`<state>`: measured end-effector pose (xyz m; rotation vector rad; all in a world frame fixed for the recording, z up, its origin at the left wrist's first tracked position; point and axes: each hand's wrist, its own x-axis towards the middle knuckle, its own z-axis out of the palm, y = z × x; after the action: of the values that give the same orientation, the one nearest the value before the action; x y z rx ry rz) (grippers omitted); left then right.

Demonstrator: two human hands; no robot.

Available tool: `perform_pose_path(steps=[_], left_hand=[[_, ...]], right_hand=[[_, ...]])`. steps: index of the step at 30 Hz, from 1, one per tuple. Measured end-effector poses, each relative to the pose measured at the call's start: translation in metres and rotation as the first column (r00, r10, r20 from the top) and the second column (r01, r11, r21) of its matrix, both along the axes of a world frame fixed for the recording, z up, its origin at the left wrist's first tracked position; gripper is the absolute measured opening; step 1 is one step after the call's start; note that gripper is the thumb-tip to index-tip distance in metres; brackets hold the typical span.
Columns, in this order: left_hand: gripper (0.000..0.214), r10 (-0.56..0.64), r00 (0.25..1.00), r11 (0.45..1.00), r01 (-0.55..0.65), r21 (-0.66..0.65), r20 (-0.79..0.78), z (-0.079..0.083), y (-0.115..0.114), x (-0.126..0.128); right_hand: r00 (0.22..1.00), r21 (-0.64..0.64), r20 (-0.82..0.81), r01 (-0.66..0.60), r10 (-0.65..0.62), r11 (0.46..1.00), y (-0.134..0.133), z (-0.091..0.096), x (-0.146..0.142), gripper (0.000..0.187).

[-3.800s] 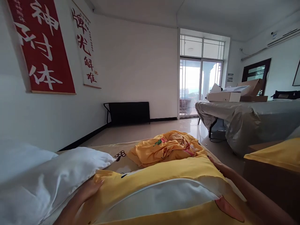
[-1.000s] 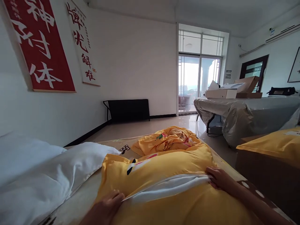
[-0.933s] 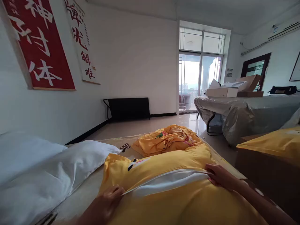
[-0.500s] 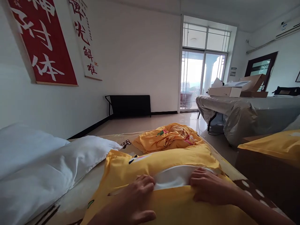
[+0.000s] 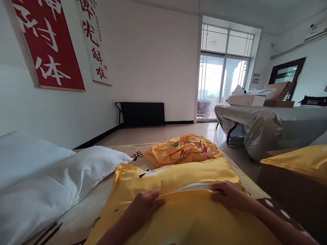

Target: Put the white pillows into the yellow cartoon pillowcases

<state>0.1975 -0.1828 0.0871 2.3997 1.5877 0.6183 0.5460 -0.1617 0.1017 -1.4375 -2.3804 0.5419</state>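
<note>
Hidden: pillow (image 5: 194, 186) mostly covered, only a white sliver shows.
Pillowcase (image 5: 178, 174): holds that pillow.
Hands: your left hand (image 5: 145, 206) and right hand (image 5: 227, 196), apart, grip its opening edge.

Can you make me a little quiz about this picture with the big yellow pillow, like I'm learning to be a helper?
1. True or false: the left hand and the right hand both rest on the yellow pillowcase.
2. What lies just behind the yellow pillowcase, farther from the person? A: a crumpled yellow cloth. B: a blue towel. C: a stack of books.
3. Fill in the gap: the bare pillow to the left is ____ in colour.

Key: 1 true; 2 A; 3 white.
</note>
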Motion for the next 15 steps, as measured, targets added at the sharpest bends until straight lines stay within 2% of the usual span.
perform_pose_path(steps=[3, 6, 8, 10, 13, 15], left_hand=[[0.033, -0.039, 0.999, 0.999, 0.039, 0.002, 0.007, 0.003, -0.013, -0.027], [0.024, -0.092, 0.994, 0.996, 0.093, -0.003, 0.06, 0.005, -0.025, -0.053], [0.024, -0.076, 0.99, 0.997, 0.073, 0.027, 0.119, 0.001, -0.028, -0.066], [0.027, -0.015, 0.98, 0.999, 0.005, 0.05, 0.197, -0.007, -0.026, -0.073], [0.035, 0.107, 0.95, 0.993, -0.118, 0.019, 0.293, -0.015, -0.022, -0.077], [0.038, 0.179, 0.928, 0.982, -0.189, 0.001, 0.328, -0.017, -0.019, -0.077]], right_hand=[[0.994, 0.005, 0.059, -0.091, 0.09, 0.996, -0.002, 0.009, 0.028, 0.017], [0.994, -0.023, 0.079, -0.068, 0.07, 0.997, 0.002, 0.013, 0.053, 0.016], [0.997, -0.033, 0.065, -0.043, 0.045, 0.999, 0.005, 0.009, 0.061, 0.013], [1.0, 0.007, 0.017, -0.001, 0.001, 1.0, 0.007, 0.004, 0.062, 0.007], [0.997, 0.128, 0.0, 0.073, -0.074, 0.989, 0.008, -0.001, 0.055, 0.038], [0.994, 0.282, 0.053, 0.074, -0.092, 0.957, 0.007, -0.001, 0.049, 0.044]])
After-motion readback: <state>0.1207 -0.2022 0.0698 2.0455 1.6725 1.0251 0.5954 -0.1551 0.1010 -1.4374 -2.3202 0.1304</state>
